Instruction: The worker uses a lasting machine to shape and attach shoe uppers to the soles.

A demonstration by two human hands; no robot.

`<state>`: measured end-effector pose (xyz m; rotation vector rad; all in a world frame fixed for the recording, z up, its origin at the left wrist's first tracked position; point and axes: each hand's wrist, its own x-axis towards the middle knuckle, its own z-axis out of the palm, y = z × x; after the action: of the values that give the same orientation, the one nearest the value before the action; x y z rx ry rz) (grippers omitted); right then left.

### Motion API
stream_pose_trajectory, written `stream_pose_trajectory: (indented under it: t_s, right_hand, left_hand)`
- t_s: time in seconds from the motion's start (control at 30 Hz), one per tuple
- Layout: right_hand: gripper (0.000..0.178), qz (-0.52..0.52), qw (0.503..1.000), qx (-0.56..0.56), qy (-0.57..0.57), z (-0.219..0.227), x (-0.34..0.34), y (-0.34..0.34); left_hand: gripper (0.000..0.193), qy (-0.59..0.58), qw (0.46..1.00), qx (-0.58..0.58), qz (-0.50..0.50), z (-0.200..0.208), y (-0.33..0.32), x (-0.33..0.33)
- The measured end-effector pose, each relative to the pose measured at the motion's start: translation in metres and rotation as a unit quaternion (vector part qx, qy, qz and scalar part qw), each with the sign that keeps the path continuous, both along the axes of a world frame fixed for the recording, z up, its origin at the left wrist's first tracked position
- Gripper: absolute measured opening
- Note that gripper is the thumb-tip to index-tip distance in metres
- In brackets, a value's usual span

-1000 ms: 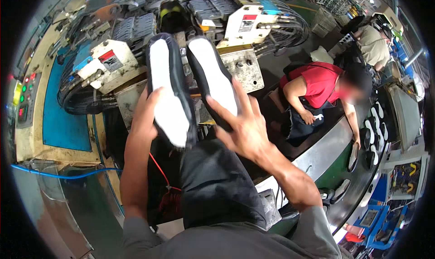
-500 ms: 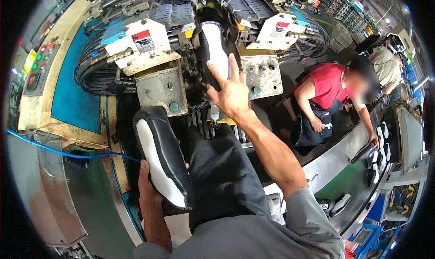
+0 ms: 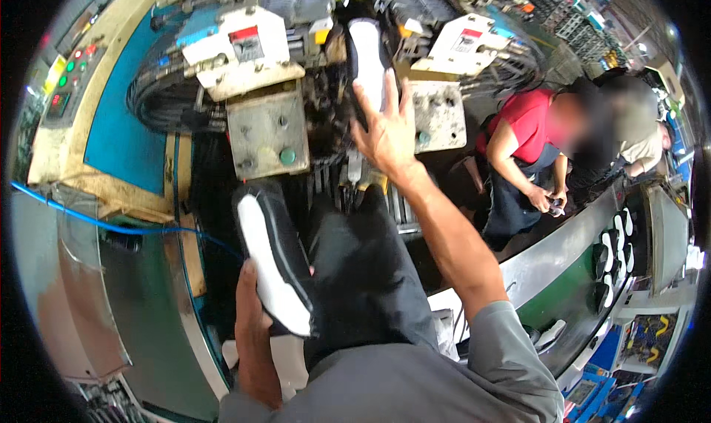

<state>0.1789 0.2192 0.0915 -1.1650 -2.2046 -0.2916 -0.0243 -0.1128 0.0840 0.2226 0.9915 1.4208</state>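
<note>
My left hand [image 3: 253, 299] is wrapped round a black shoe upper [image 3: 287, 238] with a white sole-shaped bottom [image 3: 265, 264] facing up; it is held tilted beside my left thigh. Most of those fingers are hidden behind the shoe. Ahead, a second black shoe upper with a white bottom [image 3: 366, 49] sits toe-away in the middle of a machine. On its near end rests my right hand [image 3: 386, 131], fingers spread and open, not wrapped round it.
Metal machine blocks with green buttons [image 3: 288, 156] flank the shoe. A control panel [image 3: 68, 82] stands at far left, and a blue hose [image 3: 111, 227] crosses below it. At right, a co-worker in red [image 3: 527, 131] sits by a conveyor [image 3: 544, 293] carrying several shoes.
The view has shifted slightly. Both my hands keep their places on the two shoes. The co-worker's arm has drawn back from the conveyor, and both their hands are now together around something small.
</note>
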Motion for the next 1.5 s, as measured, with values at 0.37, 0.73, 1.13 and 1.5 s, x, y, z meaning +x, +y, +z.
stream_pose_trajectory:
  t_s: [0.37,0.73,1.13,1.5]
  right_hand:
    - [0.069,0.095,0.985,0.112,0.085,0.006,-0.020,0.055]
    - [0.065,0.113,0.991,-0.035,0.057,0.015,-0.034,0.125]
    - [0.062,0.162,0.979,-0.122,0.022,0.045,-0.027,0.094]
    - [0.084,0.228,0.682,-0.578,0.385,0.015,0.065,-0.165]
  left_hand:
    - [0.081,0.195,0.978,-0.069,0.003,-0.045,0.085,0.007]
    - [0.081,0.199,0.980,-0.007,-0.008,-0.040,0.178,0.013]
    - [0.067,0.183,0.968,0.072,0.159,-0.007,0.199,0.015]
    - [0.072,0.096,0.982,0.119,0.111,0.002,0.140,0.072]
